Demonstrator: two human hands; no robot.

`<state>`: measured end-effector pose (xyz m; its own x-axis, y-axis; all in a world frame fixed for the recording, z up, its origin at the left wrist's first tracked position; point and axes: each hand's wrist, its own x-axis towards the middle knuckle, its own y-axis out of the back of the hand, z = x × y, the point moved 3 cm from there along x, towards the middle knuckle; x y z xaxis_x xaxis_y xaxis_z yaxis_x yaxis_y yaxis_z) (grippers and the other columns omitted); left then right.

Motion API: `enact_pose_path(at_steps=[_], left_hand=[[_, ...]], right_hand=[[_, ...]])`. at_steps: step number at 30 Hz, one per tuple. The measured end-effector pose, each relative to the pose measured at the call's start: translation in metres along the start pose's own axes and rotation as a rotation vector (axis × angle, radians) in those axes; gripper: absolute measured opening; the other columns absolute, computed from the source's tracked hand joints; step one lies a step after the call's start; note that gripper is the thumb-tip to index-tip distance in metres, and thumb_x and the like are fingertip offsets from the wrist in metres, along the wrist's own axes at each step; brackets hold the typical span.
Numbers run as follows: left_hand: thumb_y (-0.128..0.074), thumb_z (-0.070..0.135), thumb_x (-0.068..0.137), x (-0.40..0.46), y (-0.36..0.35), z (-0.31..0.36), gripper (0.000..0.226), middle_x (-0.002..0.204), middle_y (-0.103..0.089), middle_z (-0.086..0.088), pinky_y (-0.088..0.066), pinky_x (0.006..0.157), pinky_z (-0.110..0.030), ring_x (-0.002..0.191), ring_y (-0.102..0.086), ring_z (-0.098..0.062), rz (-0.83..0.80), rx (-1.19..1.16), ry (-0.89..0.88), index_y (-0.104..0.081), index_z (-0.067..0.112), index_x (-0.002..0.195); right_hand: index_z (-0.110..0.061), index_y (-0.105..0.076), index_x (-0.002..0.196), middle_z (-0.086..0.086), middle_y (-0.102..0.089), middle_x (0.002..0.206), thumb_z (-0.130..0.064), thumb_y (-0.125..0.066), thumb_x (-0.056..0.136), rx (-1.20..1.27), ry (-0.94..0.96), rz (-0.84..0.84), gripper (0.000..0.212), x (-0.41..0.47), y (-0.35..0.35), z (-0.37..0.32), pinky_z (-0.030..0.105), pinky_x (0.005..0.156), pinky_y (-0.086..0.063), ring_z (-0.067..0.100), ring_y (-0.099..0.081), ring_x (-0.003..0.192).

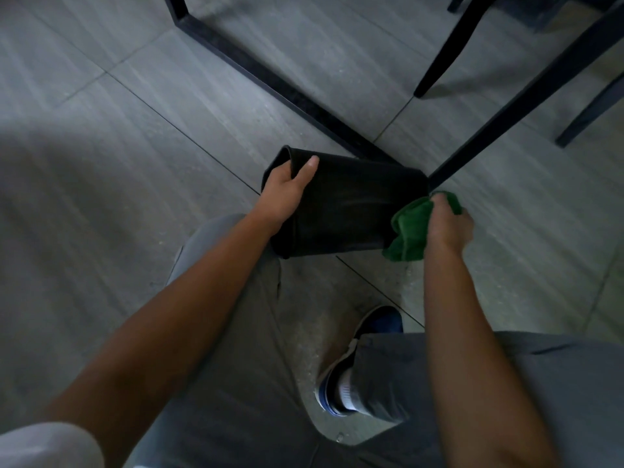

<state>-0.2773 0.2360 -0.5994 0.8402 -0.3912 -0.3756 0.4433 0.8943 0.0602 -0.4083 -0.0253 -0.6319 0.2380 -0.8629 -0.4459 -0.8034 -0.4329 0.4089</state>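
Note:
A black round bin (351, 204) lies tipped on its side above the grey tiled floor, its open mouth toward the left. My left hand (287, 190) grips the bin's rim, fingers inside the mouth and thumb on the outer wall. My right hand (449, 221) holds a bunched green cloth (410, 231) against the bin's bottom end at the right. Part of the cloth hangs below my hand.
A black metal table frame (277, 86) runs along the floor behind the bin, and its leg (513, 109) rises at the right. Dark chair legs (445, 52) stand further back. My grey trouser legs and a blue shoe (378, 325) are below.

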Motion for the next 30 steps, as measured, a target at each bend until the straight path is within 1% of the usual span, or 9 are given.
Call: enact_pose_path(at_steps=[2, 5, 8, 12, 15, 18, 21, 24, 30], left_hand=[[-0.062, 0.041, 0.1, 0.003, -0.001, 0.004, 0.035, 0.123, -0.07, 0.0, -0.061, 0.091, -0.034, 0.105, -0.072, -0.013, -0.126, 0.007, -0.039, -0.059, 0.025, 0.131], [-0.072, 0.034, 0.094, -0.005, -0.012, 0.002, 0.058, 0.135, -0.062, 0.004, -0.058, 0.097, -0.03, 0.118, -0.066, -0.011, -0.371, 0.077, -0.033, -0.047, 0.029, 0.146], [-0.077, 0.027, 0.09, -0.017, -0.024, -0.006, 0.063, 0.132, -0.059, 0.011, -0.053, 0.099, -0.025, 0.119, -0.06, -0.006, -0.486, 0.188, 0.001, -0.043, 0.027, 0.143], [-0.072, 0.028, 0.095, -0.016, -0.017, -0.005, 0.044, 0.121, -0.066, 0.006, -0.055, 0.097, -0.028, 0.113, -0.065, -0.012, -0.422, 0.251, 0.045, -0.057, 0.019, 0.135], [-0.067, 0.028, 0.099, -0.012, -0.011, 0.001, 0.025, 0.111, -0.072, 0.005, -0.058, 0.083, -0.021, 0.103, -0.072, -0.012, -0.282, 0.21, -0.077, -0.064, 0.018, 0.122], [-0.067, 0.023, 0.099, -0.013, -0.009, 0.013, 0.033, 0.117, -0.073, 0.004, -0.058, 0.083, -0.021, 0.104, -0.072, -0.007, -0.245, 0.159, -0.223, -0.065, 0.013, 0.131], [-0.061, 0.02, 0.103, -0.018, -0.009, 0.015, 0.039, 0.119, -0.07, 0.011, -0.055, 0.084, -0.015, 0.106, -0.07, 0.0, -0.305, 0.269, -0.307, -0.059, 0.013, 0.141], [-0.053, 0.018, 0.107, -0.018, -0.006, 0.008, 0.03, 0.112, -0.069, 0.014, -0.052, 0.085, -0.014, 0.102, -0.069, 0.004, -0.304, 0.311, -0.321, -0.06, 0.016, 0.136], [-0.047, 0.017, 0.109, -0.014, -0.004, 0.009, 0.025, 0.102, -0.072, 0.007, -0.054, 0.081, -0.015, 0.092, -0.073, -0.002, -0.169, 0.206, -0.346, -0.064, 0.011, 0.126]], right_hand=[[-0.015, -0.069, 0.117, 0.001, -0.071, 0.11, -0.045, -0.067, 0.081, 0.006, 0.052, -0.057, 0.046, -0.007, -0.008, -0.003, 0.036, 0.089, -0.059, 0.02, -0.069, 0.1], [-0.021, -0.064, 0.113, -0.003, -0.069, 0.104, -0.043, -0.067, 0.081, 0.017, 0.097, -0.096, 0.039, -0.014, -0.015, 0.002, 0.037, 0.085, -0.058, 0.018, -0.068, 0.097], [-0.022, -0.062, 0.113, -0.005, -0.066, 0.099, -0.037, -0.066, 0.089, 0.021, 0.108, -0.08, 0.029, -0.014, -0.018, 0.007, 0.032, 0.079, -0.053, 0.018, -0.067, 0.095], [-0.016, -0.064, 0.118, 0.001, -0.069, 0.106, -0.04, -0.067, 0.087, -0.076, 0.161, -0.059, 0.039, -0.016, -0.019, 0.002, 0.033, 0.08, -0.055, 0.021, -0.068, 0.097], [-0.019, -0.067, 0.115, -0.001, -0.071, 0.104, -0.037, -0.069, 0.085, -0.039, 0.261, -0.081, 0.035, -0.024, -0.025, -0.011, 0.033, 0.08, -0.057, 0.017, -0.069, 0.094], [-0.026, -0.067, 0.109, -0.004, -0.071, 0.103, -0.04, -0.07, 0.083, 0.05, 0.285, -0.1, 0.03, -0.024, -0.027, -0.022, 0.034, 0.081, -0.058, 0.014, -0.069, 0.094], [-0.026, -0.064, 0.112, -0.005, -0.069, 0.104, -0.035, -0.071, 0.089, 0.144, 0.175, -0.11, 0.026, -0.016, -0.022, -0.018, 0.031, 0.078, -0.057, 0.013, -0.067, 0.096], [-0.024, -0.063, 0.115, -0.001, -0.068, 0.11, -0.035, -0.073, 0.09, 0.202, 0.05, -0.123, 0.029, -0.015, -0.018, -0.01, 0.03, 0.074, -0.055, 0.013, -0.066, 0.095], [-0.025, -0.064, 0.112, -0.005, -0.068, 0.103, -0.037, -0.073, 0.089, 0.213, 0.127, -0.081, 0.028, -0.013, -0.013, -0.025, 0.031, 0.078, -0.058, 0.013, -0.068, 0.095]])
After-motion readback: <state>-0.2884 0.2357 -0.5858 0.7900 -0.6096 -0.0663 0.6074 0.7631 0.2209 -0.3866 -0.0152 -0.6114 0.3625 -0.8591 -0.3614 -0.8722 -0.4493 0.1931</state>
